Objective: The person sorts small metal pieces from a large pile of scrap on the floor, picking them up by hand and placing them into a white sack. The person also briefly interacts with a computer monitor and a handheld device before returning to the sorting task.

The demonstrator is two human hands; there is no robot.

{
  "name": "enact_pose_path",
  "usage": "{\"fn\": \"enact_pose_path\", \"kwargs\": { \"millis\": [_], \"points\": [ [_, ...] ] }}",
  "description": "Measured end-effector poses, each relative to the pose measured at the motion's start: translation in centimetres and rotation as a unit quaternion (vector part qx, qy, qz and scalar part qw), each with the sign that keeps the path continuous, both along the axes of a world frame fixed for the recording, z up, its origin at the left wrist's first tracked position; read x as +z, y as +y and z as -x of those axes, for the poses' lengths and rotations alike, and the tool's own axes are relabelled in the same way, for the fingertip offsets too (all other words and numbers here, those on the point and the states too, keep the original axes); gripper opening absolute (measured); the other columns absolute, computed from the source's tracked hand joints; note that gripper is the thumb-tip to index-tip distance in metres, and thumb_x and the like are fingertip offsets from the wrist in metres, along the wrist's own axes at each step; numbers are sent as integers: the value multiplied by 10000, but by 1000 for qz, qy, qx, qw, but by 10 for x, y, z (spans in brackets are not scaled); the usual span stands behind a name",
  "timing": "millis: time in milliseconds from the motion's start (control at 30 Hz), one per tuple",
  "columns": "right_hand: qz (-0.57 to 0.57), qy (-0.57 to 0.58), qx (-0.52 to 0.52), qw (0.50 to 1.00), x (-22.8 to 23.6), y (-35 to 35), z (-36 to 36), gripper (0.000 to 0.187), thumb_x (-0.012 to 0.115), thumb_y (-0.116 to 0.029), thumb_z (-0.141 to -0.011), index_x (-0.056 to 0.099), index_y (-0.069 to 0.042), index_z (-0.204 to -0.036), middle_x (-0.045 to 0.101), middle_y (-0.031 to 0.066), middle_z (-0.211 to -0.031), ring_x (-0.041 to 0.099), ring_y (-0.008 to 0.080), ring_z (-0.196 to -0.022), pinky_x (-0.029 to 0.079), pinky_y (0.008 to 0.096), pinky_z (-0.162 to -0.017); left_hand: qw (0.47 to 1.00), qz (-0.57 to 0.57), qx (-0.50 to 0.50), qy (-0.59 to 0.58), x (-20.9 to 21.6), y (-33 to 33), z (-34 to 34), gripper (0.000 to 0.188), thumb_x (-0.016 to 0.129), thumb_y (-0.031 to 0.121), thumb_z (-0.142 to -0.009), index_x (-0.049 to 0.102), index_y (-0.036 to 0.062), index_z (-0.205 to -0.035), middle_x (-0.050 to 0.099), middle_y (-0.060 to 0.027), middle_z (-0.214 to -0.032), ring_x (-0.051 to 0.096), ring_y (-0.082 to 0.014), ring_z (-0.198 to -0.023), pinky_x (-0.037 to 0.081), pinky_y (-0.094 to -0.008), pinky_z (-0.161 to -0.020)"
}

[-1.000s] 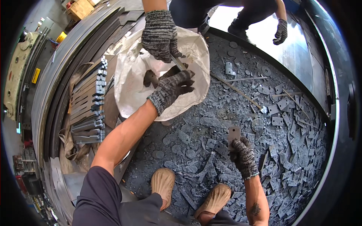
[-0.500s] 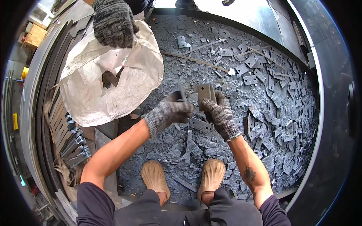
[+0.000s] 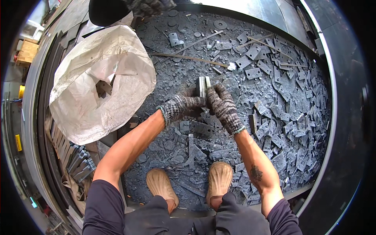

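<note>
Nearest the camera, two tan shoes (image 3: 190,186) are standing on a bed of grey metal scrap (image 3: 274,117), with dark trousers below them. Just beyond the shoes, both forearms are reaching forward and meeting over the scrap. The left hand (image 3: 181,106) and the right hand (image 3: 222,105), each in a speckled knit glove, are closing from either side on a small stack of flat metal plates (image 3: 202,86) — the stack is standing on edge between the fingertips, just above the scrap and straight ahead of the shoes. Both hands are gripping it firmly. To the left of the plates, a white woven sack (image 3: 98,82) is lying open with dark pieces showing in its mouth. Farther off beyond the sack, another person's gloved hand (image 3: 150,6) is showing at the top edge — what it is holding cannot be told.
</note>
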State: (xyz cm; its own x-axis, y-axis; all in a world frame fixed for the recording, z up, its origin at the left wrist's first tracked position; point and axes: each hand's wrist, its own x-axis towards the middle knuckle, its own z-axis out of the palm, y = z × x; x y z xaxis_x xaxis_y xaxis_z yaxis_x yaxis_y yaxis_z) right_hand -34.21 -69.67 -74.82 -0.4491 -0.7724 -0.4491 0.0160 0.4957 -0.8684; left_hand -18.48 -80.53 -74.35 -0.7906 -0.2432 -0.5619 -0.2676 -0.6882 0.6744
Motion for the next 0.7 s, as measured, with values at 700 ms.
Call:
{"fn": "enact_pose_path", "kwargs": {
  "millis": [700],
  "points": [
    [74,-143,27,987,-7,-6,8,451,713,-261,-945,606,-57,-1333,715,103,-1088,664,157,-891,552,311,-779,989,-114,55,74,-13,-7,2,648,793,177,-847,494,61,-1410,688,-154,-1183,709,-291,-1038,613,-423,-802]
  ]
}}
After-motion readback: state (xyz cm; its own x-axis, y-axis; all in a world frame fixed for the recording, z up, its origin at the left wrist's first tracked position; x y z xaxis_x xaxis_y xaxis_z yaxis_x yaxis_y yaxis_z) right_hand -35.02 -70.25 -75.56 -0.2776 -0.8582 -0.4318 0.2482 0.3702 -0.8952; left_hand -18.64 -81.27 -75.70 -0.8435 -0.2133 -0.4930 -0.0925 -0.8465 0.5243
